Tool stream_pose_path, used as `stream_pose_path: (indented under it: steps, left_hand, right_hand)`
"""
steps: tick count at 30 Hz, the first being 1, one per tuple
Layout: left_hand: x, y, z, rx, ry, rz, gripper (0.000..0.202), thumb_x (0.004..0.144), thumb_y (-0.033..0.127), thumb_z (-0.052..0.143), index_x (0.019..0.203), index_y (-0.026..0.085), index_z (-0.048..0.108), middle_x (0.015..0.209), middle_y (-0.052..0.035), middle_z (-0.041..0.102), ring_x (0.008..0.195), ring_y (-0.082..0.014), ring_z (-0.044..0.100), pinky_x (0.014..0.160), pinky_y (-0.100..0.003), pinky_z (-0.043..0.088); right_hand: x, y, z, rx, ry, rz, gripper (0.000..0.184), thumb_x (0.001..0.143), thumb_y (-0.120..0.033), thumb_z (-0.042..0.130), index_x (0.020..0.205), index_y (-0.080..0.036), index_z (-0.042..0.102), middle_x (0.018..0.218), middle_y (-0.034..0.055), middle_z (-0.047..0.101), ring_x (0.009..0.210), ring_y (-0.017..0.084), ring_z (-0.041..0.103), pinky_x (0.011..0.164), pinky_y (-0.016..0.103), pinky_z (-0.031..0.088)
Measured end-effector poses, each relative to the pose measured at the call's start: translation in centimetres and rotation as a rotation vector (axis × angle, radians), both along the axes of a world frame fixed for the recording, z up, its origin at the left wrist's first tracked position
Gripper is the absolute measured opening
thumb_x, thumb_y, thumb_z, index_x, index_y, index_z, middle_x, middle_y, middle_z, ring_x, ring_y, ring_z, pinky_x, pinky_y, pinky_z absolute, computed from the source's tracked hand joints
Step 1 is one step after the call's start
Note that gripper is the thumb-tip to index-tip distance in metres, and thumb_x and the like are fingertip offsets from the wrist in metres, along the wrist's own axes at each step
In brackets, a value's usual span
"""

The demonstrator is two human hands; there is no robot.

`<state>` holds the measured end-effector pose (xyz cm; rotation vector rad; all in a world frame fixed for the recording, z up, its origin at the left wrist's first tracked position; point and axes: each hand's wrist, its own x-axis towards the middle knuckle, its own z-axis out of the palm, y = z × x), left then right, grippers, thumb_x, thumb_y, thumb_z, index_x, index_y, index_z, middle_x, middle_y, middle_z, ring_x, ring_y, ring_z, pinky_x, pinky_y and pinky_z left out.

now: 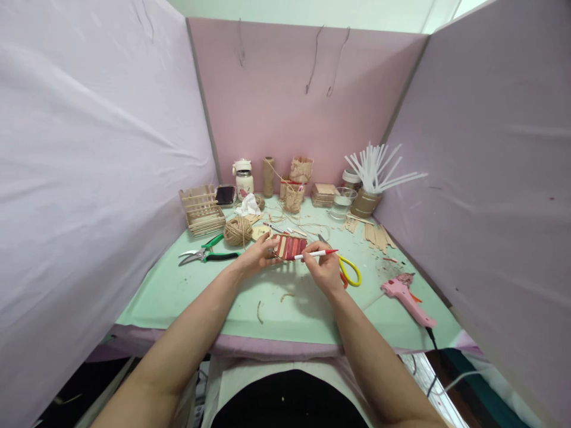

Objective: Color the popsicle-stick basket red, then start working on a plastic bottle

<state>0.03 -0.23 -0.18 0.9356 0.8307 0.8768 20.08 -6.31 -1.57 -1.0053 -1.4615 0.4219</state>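
Observation:
My left hand is closed on the left end of a small panel of wooden strips, coloured in red, pink and cream stripes. It is held tilted above the table. In my right hand is a white marker with a red end, gripped between thumb and fingers. The marker's left tip lies at the panel's lower edge; whether it touches cannot be made out. Scissors with yellow and red handles lie beside my right hand. Green-handled pruning shears and a ball of twine lie near my left.
A pink glue gun with a cord lies at the right. Flat wooden sticks, a clear bowl of water and a pot of white glue sticks stand behind. A wooden rack is at the left; fabric walls surround the table.

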Motion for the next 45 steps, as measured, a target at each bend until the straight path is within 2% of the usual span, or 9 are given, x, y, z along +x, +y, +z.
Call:
stream_pose_path:
  steps: [6, 11, 17, 23, 30, 41, 45]
  left_hand:
    - [0.00, 0.09, -0.17, -0.002, 0.007, 0.009, 0.082, 0.068, 0.044, 0.096, 0.137, 0.022, 0.057, 0.138, -0.0185, 0.068, 0.097, -0.0238, 0.074, 0.084, -0.036, 0.061]
    - [0.08, 0.11, -0.21, -0.003, -0.003, 0.009, 0.080, 0.069, 0.043, 0.096, 0.136, 0.022, 0.057, 0.136, -0.0182, 0.069, 0.098, -0.0242, 0.074, 0.084, -0.036, 0.062]
    - [0.03, 0.07, -0.06, 0.004, 0.008, 0.001, 0.082, 0.067, 0.044, 0.097, 0.135, 0.021, 0.057, 0.139, -0.0186, 0.068, 0.096, -0.0229, 0.073, 0.082, -0.035, 0.061]
    - [0.04, 0.10, -0.17, 0.004, -0.004, 0.009, 0.084, 0.067, 0.043, 0.097, 0.138, 0.022, 0.057, 0.140, -0.0189, 0.067, 0.099, -0.0244, 0.074, 0.084, -0.036, 0.061]
    - [-0.03, 0.25, -0.29, 0.001, 0.006, 0.000, 0.083, 0.067, 0.044, 0.096, 0.138, 0.021, 0.059, 0.134, -0.0178, 0.071, 0.097, -0.0251, 0.075, 0.084, -0.037, 0.061]
    - [0.07, 0.18, -0.40, -0.007, -0.009, 0.010, 0.088, 0.067, 0.044, 0.098, 0.142, 0.023, 0.055, 0.137, -0.0187, 0.070, 0.102, -0.0260, 0.074, 0.086, -0.037, 0.061]
    - [0.08, 0.20, -0.40, -0.008, -0.009, 0.017, 0.086, 0.065, 0.044, 0.098, 0.138, 0.023, 0.057, 0.136, -0.0172, 0.070, 0.100, -0.0253, 0.074, 0.086, -0.038, 0.062]
  right_hand:
    - [-0.01, 0.18, -0.21, 0.013, 0.062, -0.065, 0.015, 0.088, -0.035, 0.066, 0.077, -0.025, 0.070, 0.074, 0.0019, 0.072, 0.075, 0.023, 0.064, 0.073, 0.036, 0.047]
    - [0.02, 0.06, -0.03, 0.020, 0.011, 0.002, 0.016, 0.086, -0.032, 0.065, 0.072, -0.025, 0.068, 0.070, 0.0009, 0.069, 0.073, 0.022, 0.063, 0.073, 0.036, 0.046]
    - [-0.06, 0.12, -0.18, 0.007, 0.063, -0.068, 0.015, 0.088, -0.036, 0.066, 0.077, -0.025, 0.070, 0.074, 0.0017, 0.072, 0.076, 0.022, 0.064, 0.073, 0.036, 0.046]
    - [-0.06, 0.11, -0.03, 0.012, 0.018, -0.004, 0.017, 0.087, -0.034, 0.065, 0.073, -0.025, 0.068, 0.071, 0.0017, 0.071, 0.074, 0.022, 0.064, 0.072, 0.036, 0.046]
    - [-0.07, 0.29, -0.38, 0.008, 0.065, -0.067, 0.015, 0.089, -0.037, 0.066, 0.080, -0.026, 0.071, 0.075, 0.0016, 0.072, 0.076, 0.023, 0.065, 0.074, 0.036, 0.047]
    - [-0.10, -0.21, 0.48, 0.000, -0.007, -0.006, 0.018, 0.085, -0.032, 0.063, 0.069, -0.025, 0.066, 0.067, 0.0006, 0.067, 0.070, 0.021, 0.059, 0.070, 0.035, 0.044]
    - [-0.05, -0.11, 0.40, -0.014, 0.003, 0.000, 0.018, 0.084, -0.032, 0.064, 0.068, -0.025, 0.065, 0.066, 0.0004, 0.065, 0.070, 0.021, 0.059, 0.069, 0.034, 0.044]
